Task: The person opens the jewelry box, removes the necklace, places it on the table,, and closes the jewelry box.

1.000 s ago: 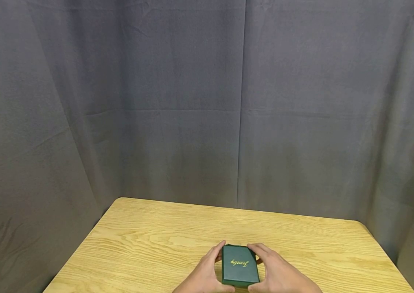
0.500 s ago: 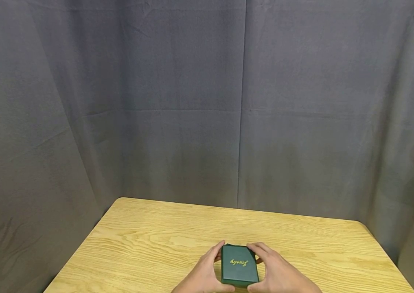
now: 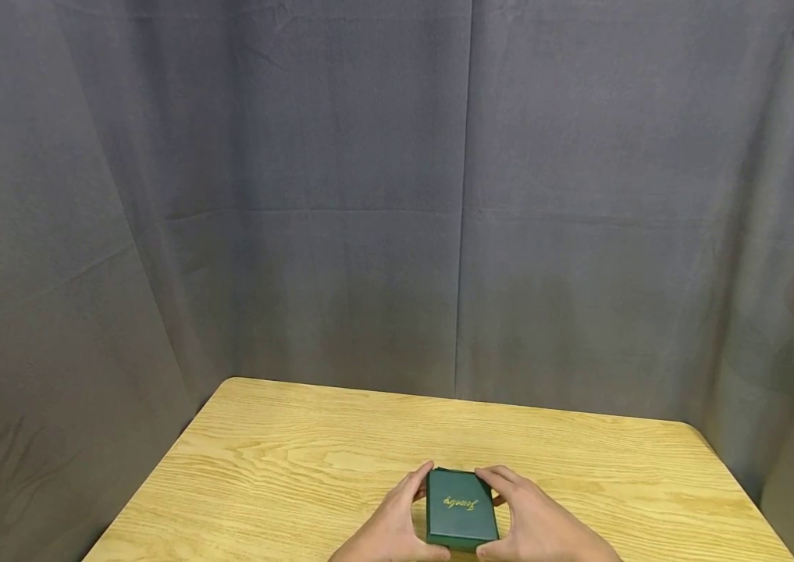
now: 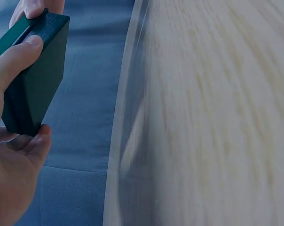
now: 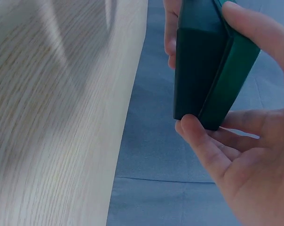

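Note:
A dark green jewelry box [image 3: 462, 511] is held between both hands near the table's front, its gold "Jewelry" lettering upside down in the head view. My left hand [image 3: 391, 524] grips its left side, thumb at the near edge and fingers at the far corner. On the right side, my right hand [image 3: 535, 521] holds it the same way. Seen from the left wrist, the box [image 4: 45, 70] is raised off the tabletop. A seam between lid and base runs along the side of the box [image 5: 203, 61] in the right wrist view. Its inside is hidden.
The light wood-grain table [image 3: 298, 437] has rounded far corners. Grey curtains [image 3: 368, 234] hang behind it and along both sides, close to its edges.

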A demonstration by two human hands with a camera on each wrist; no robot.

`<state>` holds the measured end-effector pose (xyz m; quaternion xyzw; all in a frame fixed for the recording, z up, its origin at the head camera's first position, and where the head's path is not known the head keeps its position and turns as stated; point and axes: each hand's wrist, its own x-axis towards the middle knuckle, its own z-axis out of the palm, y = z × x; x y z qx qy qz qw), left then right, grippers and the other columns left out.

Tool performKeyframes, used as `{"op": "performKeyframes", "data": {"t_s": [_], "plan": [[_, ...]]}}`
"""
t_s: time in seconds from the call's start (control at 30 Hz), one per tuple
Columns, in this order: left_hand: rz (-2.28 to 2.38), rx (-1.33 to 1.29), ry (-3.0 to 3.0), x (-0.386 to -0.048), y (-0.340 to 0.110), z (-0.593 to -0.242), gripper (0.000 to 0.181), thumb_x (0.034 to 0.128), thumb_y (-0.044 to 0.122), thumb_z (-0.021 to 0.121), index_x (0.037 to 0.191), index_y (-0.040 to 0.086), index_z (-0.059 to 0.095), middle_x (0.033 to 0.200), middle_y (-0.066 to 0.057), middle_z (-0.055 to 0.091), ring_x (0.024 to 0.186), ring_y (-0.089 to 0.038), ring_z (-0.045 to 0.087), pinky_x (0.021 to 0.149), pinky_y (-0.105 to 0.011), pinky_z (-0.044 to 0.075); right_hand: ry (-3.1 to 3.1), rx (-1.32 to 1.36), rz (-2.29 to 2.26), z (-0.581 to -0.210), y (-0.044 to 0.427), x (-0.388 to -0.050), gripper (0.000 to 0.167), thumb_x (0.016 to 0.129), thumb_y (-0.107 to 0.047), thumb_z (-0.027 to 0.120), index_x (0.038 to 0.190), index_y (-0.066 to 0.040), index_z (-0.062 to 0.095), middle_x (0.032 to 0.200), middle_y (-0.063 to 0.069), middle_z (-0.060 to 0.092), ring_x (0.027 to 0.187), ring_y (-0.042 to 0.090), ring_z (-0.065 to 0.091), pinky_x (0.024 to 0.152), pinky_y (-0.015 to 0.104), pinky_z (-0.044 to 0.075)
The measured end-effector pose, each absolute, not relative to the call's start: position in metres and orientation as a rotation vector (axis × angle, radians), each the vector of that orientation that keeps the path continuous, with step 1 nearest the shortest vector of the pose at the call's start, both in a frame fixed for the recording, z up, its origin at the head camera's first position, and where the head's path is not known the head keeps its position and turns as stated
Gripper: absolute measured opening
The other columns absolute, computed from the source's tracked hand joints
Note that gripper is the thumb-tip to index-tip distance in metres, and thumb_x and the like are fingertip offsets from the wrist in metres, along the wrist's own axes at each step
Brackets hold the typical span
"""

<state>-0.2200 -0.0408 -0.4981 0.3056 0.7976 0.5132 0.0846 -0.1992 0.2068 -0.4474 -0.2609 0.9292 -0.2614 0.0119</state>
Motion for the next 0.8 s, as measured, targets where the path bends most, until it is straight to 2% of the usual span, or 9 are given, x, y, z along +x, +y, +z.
{"op": "performKeyframes", "data": {"t_s": [0.43,0.63,0.8], "plan": [[1.473,0.900,2.495,-0.2190,-0.0399,-0.4959,0.101,0.0725,0.036,0.082,0.148,0.003,0.024,0.131,-0.007,0.045,0.116,-0.022,0.051,0.091,-0.034,0.045,2.918,-0.854,-0.851,-0.4494,0.2049,-0.1987,0.089,0.065,-0.045,0.083,0.137,-0.011,0.044,0.129,-0.004,0.044,0.105,0.014,0.051,0.081,0.033,0.049],[1.493,0.927,2.468,-0.2205,-0.0411,-0.4953,0.101,0.0737,0.036,0.082,0.148,0.001,0.023,0.131,-0.011,0.045,0.116,-0.023,0.052,0.092,-0.035,0.046,2.918,-0.894,-0.864,-0.4512,0.2046,-0.1993,0.093,0.065,-0.048,0.083,0.137,-0.006,0.043,0.130,0.000,0.044,0.106,0.018,0.052,0.081,0.036,0.049],[1.514,0.952,2.437,-0.2215,-0.0418,-0.4966,0.101,0.0746,0.035,0.081,0.148,0.001,0.021,0.133,-0.011,0.043,0.117,-0.023,0.051,0.092,-0.034,0.045,2.923,-0.891,-0.843,-0.4483,0.2050,-0.1996,0.093,0.065,-0.053,0.081,0.137,-0.006,0.044,0.129,0.000,0.045,0.105,0.018,0.053,0.080,0.035,0.049]]}}
